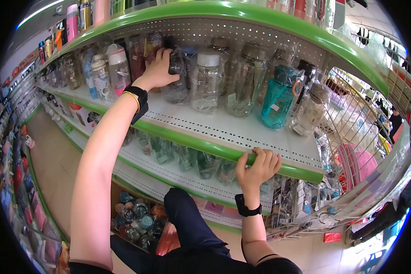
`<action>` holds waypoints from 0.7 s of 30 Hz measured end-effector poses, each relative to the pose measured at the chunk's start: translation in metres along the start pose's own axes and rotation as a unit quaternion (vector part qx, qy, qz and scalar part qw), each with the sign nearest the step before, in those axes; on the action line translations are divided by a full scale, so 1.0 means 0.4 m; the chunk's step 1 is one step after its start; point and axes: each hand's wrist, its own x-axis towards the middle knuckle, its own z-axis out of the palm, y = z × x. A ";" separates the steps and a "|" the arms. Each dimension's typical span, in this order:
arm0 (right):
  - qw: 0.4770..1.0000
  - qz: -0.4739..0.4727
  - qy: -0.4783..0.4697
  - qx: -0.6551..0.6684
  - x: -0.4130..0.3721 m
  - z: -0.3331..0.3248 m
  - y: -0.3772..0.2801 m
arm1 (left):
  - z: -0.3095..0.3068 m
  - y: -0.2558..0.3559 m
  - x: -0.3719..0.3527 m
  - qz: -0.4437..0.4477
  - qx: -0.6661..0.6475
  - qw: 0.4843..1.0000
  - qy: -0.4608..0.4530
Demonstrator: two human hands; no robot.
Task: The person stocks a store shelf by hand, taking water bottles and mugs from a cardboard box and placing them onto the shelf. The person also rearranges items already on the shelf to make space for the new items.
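On the middle shelf, my left hand (159, 72) reaches in among the bottles. Its thumb and fingers curl against a clear, plastic-wrapped water bottle (177, 93) with a dark top; the far fingertips are partly hidden. Just right of it stands a clear bottle with a white lid (208, 86). To the left is a clear bottle with a pink base (119, 71). My right hand (259, 171) is curled over the green front edge of the shelf (205, 147), near its right end. A teal bottle (277, 102) in clear wrap stands above and beyond that hand.
Lower down, wrapped bottles (185, 157) fill another shelf. A cardboard box of bottles (139, 219) sits on the floor beside my knee. Wire baskets (358, 132) flank the shelf's right end. An aisle (55, 169) runs along the left. Overhead is a green-edged shelf (233, 11).
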 end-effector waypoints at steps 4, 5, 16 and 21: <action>1.000 0.003 -0.003 0.002 0.001 -0.001 0.001 | -0.001 -0.005 0.003 -0.020 0.004 1.000 0.015; 1.000 0.003 -0.002 0.002 0.001 -0.001 0.001 | 0.007 -0.012 -0.001 0.017 0.023 0.995 0.095; 1.000 -0.011 -0.003 -0.004 0.003 -0.004 0.002 | -0.058 -0.021 -0.092 0.077 -0.045 0.985 0.151; 1.000 -0.012 -0.004 -0.008 0.002 -0.004 0.002 | -0.094 -0.022 -0.242 0.192 0.002 0.924 0.330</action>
